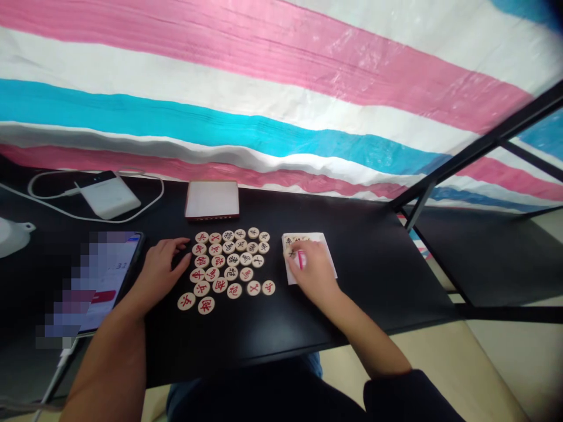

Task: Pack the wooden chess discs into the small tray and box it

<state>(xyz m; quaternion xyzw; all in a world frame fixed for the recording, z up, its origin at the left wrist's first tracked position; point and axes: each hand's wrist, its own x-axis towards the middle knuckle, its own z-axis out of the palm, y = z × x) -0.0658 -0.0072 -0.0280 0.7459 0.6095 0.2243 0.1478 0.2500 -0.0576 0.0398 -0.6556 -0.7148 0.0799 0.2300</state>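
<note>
Several round xiangqi pieces with red or black characters lie in rough rows on the black table. My left hand rests at the left edge of these rows, thumb and fingers apart, with nothing in it. Over a small white box at the right, my right hand pinches a xiangqi piece at its fingertips. A short row of black-marked pieces lies along the far side inside that box. The hand hides much of the box's inside.
A box lid lies behind the pieces. To the left are a phone with a cable and a white power bank with a looped cord. A striped sheet hangs behind the table; a black metal frame stands at the right.
</note>
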